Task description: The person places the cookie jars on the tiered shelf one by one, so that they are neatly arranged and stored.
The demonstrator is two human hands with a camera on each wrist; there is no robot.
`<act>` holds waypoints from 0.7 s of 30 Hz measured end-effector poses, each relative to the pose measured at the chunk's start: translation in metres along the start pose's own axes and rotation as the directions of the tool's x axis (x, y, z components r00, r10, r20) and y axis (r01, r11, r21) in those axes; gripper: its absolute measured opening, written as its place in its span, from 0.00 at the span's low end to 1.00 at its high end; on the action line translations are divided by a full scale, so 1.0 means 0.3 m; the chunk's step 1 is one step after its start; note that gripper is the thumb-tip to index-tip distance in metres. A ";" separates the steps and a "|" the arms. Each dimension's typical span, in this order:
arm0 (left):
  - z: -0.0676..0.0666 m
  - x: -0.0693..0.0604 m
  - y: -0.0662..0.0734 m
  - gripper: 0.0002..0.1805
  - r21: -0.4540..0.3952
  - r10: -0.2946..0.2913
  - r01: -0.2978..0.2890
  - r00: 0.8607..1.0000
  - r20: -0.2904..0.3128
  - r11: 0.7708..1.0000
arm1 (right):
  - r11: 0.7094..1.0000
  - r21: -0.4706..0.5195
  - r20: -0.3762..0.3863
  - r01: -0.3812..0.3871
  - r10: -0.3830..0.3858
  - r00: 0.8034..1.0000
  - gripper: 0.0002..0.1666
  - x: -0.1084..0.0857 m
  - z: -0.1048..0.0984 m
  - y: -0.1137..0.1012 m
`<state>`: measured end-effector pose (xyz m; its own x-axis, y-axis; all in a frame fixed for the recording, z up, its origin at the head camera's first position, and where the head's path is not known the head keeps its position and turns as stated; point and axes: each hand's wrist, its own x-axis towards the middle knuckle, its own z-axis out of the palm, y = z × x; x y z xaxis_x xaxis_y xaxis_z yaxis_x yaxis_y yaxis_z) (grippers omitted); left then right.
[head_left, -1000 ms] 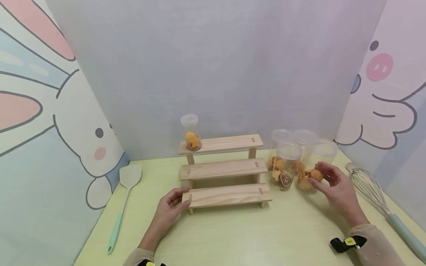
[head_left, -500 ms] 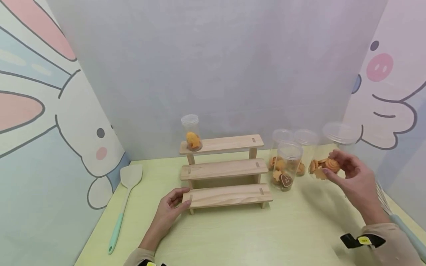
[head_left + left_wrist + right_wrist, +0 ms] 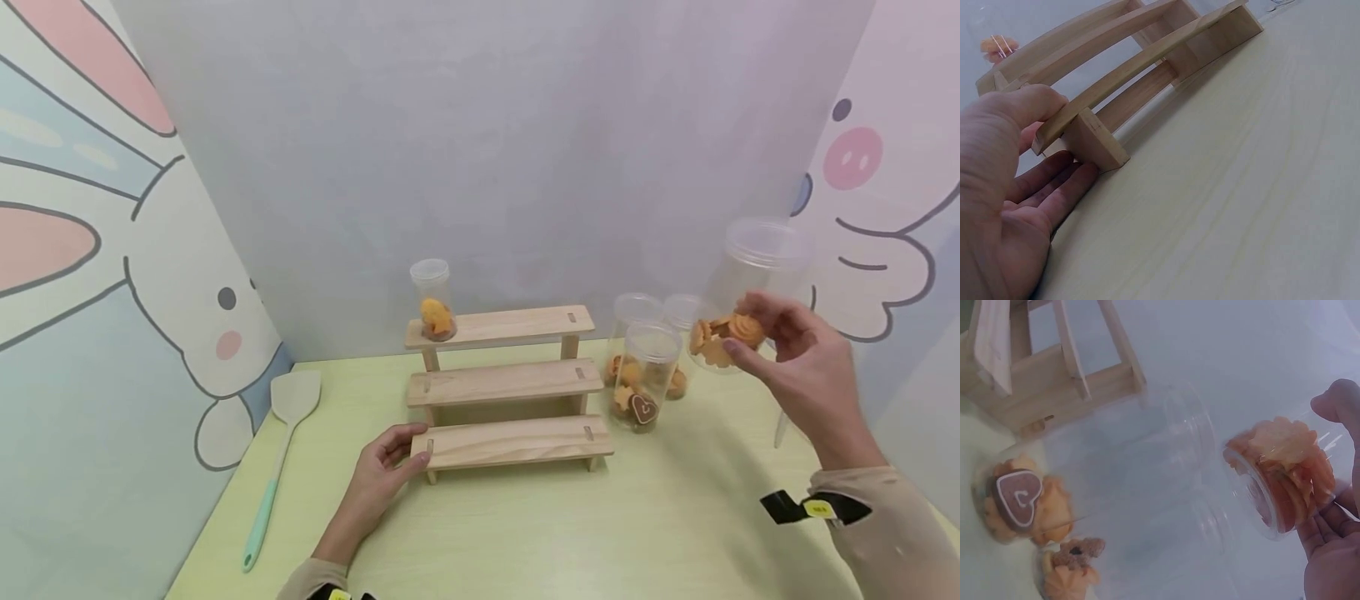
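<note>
In my right hand (image 3: 810, 367) I hold a clear lidded jar (image 3: 757, 271) of cookies above the table, thumb and fingers around its lower part. The cookies (image 3: 1288, 469) inside show close up in the right wrist view. My left hand (image 3: 382, 471) grips the left end of the lowest step of a three-tier wooden stand (image 3: 510, 442), thumb on top and fingers at the side and below, as the left wrist view shows. On the top tier's left end stands another cookie jar (image 3: 432, 300).
Several clear cookie jars stand right of the stand; the front jar (image 3: 648, 375) shows a heart-shaped cookie (image 3: 1019, 497). A spatula (image 3: 281, 450) with a green handle lies at the left. Walls with cartoon animals enclose the table (image 3: 540, 533).
My right hand has lifted the jar off the table from beside the others, moving it up and a little right. The left hand has stayed on the stand.
</note>
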<state>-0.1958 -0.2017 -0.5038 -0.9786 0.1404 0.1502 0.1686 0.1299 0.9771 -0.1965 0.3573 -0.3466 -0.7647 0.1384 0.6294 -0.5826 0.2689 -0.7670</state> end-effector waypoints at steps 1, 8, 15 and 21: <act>0.000 0.000 0.000 0.25 -0.001 0.001 -0.001 1.000 0.002 1.000 | 1.000 0.021 0.000 0.001 -0.001 1.000 0.37 0.008 0.010 -0.007; 0.000 0.001 -0.002 0.24 -0.003 0.007 -0.007 1.000 0.008 1.000 | 0.992 0.127 0.042 0.027 -0.032 0.999 0.36 0.080 0.119 -0.042; 0.007 -0.001 -0.004 0.24 -0.002 0.004 -0.004 1.000 0.009 1.000 | 0.999 0.028 0.106 0.043 -0.046 0.993 0.35 0.129 0.254 -0.047; 0.008 0.000 -0.002 0.24 0.000 0.006 -0.006 1.000 0.008 1.000 | 0.999 0.027 0.153 0.029 -0.033 0.988 0.34 0.151 0.371 -0.041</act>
<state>-0.1958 -0.1995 -0.5047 -0.9767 0.1486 0.1546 0.1741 0.1292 0.9762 -0.2548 0.2541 -0.3225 -0.7780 -0.0178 0.6280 -0.6120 0.2471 -0.7513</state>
